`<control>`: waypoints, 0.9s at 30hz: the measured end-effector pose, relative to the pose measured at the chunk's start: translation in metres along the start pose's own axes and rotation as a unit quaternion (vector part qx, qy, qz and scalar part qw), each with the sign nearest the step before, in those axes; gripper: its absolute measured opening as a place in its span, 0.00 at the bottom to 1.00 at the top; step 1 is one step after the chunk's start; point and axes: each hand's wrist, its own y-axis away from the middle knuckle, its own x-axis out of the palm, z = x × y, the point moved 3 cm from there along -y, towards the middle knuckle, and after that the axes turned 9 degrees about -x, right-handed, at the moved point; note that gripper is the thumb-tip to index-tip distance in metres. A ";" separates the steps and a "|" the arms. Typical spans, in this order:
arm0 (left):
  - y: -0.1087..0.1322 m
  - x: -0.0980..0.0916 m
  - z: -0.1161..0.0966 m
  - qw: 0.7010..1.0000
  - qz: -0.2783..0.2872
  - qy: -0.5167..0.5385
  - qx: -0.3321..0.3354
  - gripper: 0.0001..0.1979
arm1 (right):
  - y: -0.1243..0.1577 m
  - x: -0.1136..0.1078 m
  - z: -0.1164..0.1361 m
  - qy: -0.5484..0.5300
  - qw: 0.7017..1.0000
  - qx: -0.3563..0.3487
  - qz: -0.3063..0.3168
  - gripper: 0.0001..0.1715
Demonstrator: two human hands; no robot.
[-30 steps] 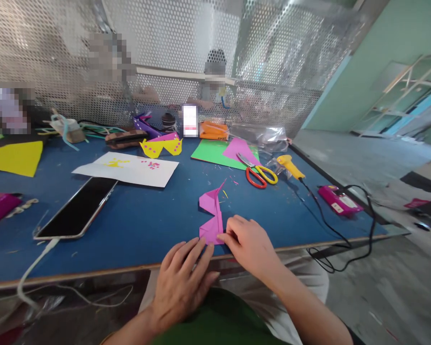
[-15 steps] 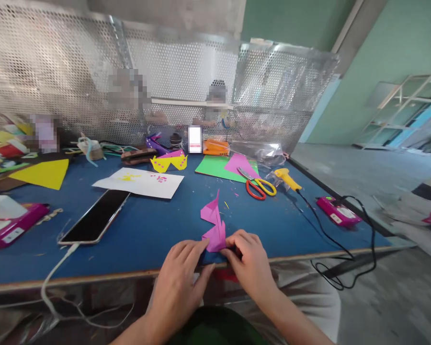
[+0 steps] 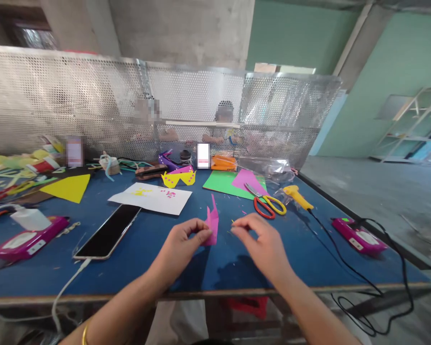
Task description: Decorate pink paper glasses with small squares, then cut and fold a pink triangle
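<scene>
My left hand [image 3: 187, 239] pinches a folded pink paper piece [image 3: 212, 225] between thumb and fingers. The paper stands edge-on above the blue table, with narrow points rising at its top. To its right, my right hand [image 3: 258, 237] is apart from the paper, its thumb and fingertips drawn together. What those fingertips hold, if anything, is too small to make out. Beyond the hands lie scissors [image 3: 275, 205] with red and yellow handles, and a pink paper sheet [image 3: 244, 180] on a green sheet [image 3: 217, 183]. A yellow dotted paper mask [image 3: 170, 180] stands further back.
On the left, a phone [image 3: 109, 232] on a white cable lies near a magenta power strip [image 3: 53, 230]. A white sheet [image 3: 154, 203] holds small coloured dots. At right are a yellow glue gun [image 3: 297, 195], its black cord and another magenta strip [image 3: 359, 235]. Perforated metal panels [image 3: 197, 103] stand behind.
Both hands have risen from the table's front edge and moved forward. My right hand has come away from the pink paper, which my left hand has turned edge-on. The view has tilted up.
</scene>
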 end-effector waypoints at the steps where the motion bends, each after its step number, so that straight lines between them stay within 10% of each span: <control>1: -0.008 -0.005 -0.005 0.999 0.016 0.050 -0.015 0.11 | -0.012 -0.008 -0.012 -0.079 0.994 0.062 -0.050 0.06; 8: -0.064 -0.007 -0.023 0.883 0.060 0.434 -0.166 0.09 | -0.089 -0.004 -0.063 -0.286 0.942 0.170 0.045 0.22; 16: -0.091 -0.004 0.013 0.822 -0.014 0.487 -0.297 0.12 | -0.091 0.005 -0.085 -0.417 0.869 0.261 0.043 0.12; 27: -0.098 -0.001 0.057 0.817 -0.070 0.417 -0.390 0.08 | -0.080 0.007 -0.102 -0.346 0.891 0.293 0.012 0.21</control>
